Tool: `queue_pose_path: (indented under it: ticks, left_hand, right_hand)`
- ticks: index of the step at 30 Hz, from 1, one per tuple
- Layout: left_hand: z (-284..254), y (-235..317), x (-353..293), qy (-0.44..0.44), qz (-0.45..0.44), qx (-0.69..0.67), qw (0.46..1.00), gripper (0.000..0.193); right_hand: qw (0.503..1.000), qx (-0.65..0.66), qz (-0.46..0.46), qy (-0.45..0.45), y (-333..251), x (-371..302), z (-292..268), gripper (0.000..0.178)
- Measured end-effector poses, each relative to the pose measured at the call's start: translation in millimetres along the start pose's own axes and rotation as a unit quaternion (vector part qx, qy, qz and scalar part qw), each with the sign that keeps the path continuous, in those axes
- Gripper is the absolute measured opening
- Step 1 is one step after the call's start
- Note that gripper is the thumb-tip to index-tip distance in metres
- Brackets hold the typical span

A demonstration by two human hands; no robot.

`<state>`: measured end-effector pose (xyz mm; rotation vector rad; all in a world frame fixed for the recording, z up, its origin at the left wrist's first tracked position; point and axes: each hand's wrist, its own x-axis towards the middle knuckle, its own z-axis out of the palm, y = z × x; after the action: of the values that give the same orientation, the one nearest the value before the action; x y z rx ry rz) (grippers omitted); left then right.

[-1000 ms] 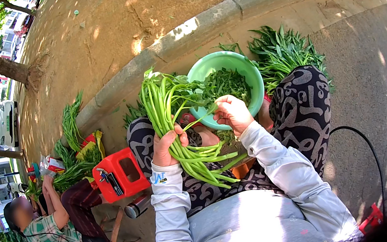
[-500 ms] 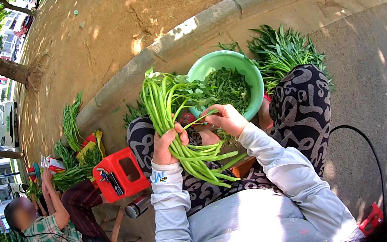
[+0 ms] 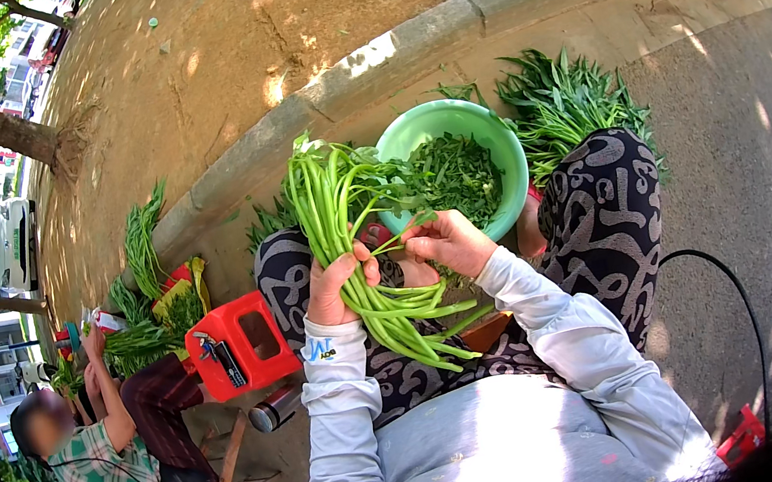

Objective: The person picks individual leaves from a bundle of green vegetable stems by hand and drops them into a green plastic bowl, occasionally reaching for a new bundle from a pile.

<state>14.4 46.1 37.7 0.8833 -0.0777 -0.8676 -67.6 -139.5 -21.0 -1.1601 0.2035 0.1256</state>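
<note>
My left hand (image 3: 335,289) is wrapped round a bunch of water spinach (image 3: 324,200), its long pale-green stems bending down over my lap and its leafy tops pointing away. With thumb and fingers pinched together, my right hand (image 3: 457,244) grips a thin leafy stalk that sticks out from the bunch. Just beyond my right hand stands a light-green basin (image 3: 498,137), partly filled with loose green leaves (image 3: 457,179). Another heap of leafy greens (image 3: 572,106) lies on the ground to the right of the basin, beyond my right knee.
At my left stands a red plastic stool (image 3: 264,351) with small items on it, a metal flask (image 3: 276,408) beside it. A co-worker (image 3: 107,457) sits farther left near more bundles of greens (image 3: 143,249). A stone curb (image 3: 434,36) runs beyond the basin; a black cable (image 3: 751,314) curves at right.
My right hand has shifted slightly, its fingers now closer round the thin stalk. My left hand and the bunch stay almost in place. The co-worker's hands have moved a little.
</note>
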Motion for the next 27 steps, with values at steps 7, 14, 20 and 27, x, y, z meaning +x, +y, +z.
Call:
queue_pose_path:
  ticks: [7,14,20,27]
  left_hand:
    - [2.0,-2.9,1.1,0.017,-0.012,0.019,1.0,0.04]
    - [12.6,-3.5,1.6,0.05,0.002,0.002,0.999,0.038]
    - [4.7,-5.8,3.1,0.019,0.001,0.01,1.0,0.041]
    - [3.5,-5.6,2.8,0.017,0.004,0.014,1.0,0.041]
  right_hand:
    - [0.987,0.15,0.023,0.051,-4.1,-0.3,5.0,0.013]
    - [0.967,0.213,0.056,0.129,2.8,3.8,-3.2,0.017]
    - [0.941,-0.162,-0.074,0.288,10.6,4.2,-7.9,0.022]
    - [0.994,-0.038,-0.053,0.089,-7.1,0.7,0.9,0.018]
